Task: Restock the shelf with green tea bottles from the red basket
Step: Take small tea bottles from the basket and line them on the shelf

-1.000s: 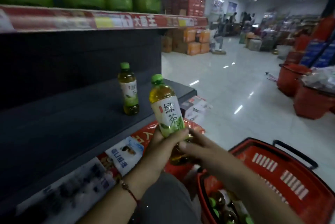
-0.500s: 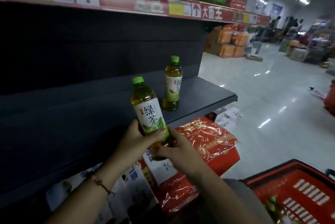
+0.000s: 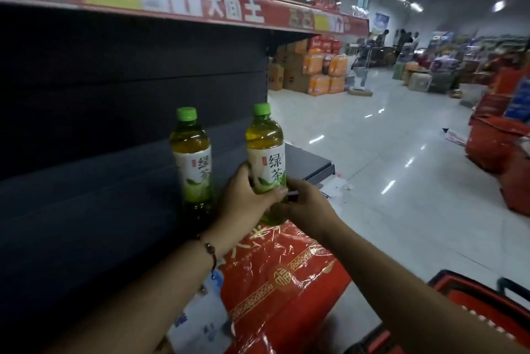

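Clear plastic green-capped bottle (image 3: 265,152), both hands' grip, glossy label.

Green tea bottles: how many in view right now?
2. One bottle stands on the dark shelf. The other bottle is to its right, held by the left hand and right hand. The red basket interior is out of view; more may be there.

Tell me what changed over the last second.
Both hands, left hand and right hand, carried the held bottle up from over the red basket toward the shelf, beside the standing bottle. Unchanged: two-handed grip; that bottle stayed put.
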`<action>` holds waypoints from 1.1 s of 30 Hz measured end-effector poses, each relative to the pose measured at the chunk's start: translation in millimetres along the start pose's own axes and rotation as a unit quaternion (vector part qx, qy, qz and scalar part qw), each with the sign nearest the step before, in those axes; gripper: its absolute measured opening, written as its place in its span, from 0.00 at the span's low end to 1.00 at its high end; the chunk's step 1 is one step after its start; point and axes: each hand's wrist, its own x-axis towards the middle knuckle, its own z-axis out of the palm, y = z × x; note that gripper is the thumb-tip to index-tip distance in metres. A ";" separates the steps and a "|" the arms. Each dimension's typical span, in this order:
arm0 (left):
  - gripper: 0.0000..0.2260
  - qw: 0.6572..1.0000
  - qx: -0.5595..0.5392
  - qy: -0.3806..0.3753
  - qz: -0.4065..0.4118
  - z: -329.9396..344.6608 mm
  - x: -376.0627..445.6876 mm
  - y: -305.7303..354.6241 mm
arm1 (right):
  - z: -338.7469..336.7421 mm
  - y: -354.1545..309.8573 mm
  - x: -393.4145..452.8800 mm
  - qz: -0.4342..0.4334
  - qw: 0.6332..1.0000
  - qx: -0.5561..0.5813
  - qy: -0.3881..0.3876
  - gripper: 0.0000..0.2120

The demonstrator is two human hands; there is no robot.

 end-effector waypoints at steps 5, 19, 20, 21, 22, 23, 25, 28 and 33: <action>0.21 0.999 0.038 0.005 0.009 49.0 82.1 -20.1 | -24.0 53.8 77.4 -0.001 0.999 0.001 0.042 0.20; 0.24 0.996 0.079 0.041 0.000 93.8 145.1 -35.9 | -40.7 86.0 149.9 0.025 0.992 -0.096 0.084 0.21; 0.25 0.996 0.081 0.029 0.002 91.1 137.3 -33.6 | -42.8 82.0 145.8 0.031 0.990 -0.113 0.075 0.21; 0.26 0.996 0.092 0.018 0.002 87.9 127.0 -31.3 | -45.3 79.6 140.0 0.040 0.989 -0.130 0.066 0.23; 0.27 0.993 0.116 0.009 -0.003 83.7 114.2 -27.7 | -48.3 77.2 131.4 0.051 0.986 -0.148 0.060 0.27; 0.27 0.989 0.150 0.000 -0.008 79.3 99.5 -24.5 | -51.5 76.0 120.5 0.065 0.982 -0.171 0.056 0.31; 0.25 0.976 0.215 -0.029 0.003 73.2 65.4 -19.3 | -58.3 74.4 88.9 0.077 0.968 -0.234 0.052 0.37; 0.27 0.947 0.301 -0.101 0.047 81.0 7.8 -6.5 | -74.9 78.1 20.2 0.050 0.937 -0.346 0.019 0.34; 0.31 0.900 0.350 -0.233 0.112 133.2 -104.1 5.8 | -90.2 117.8 -114.4 0.119 0.871 -0.471 -0.067 0.38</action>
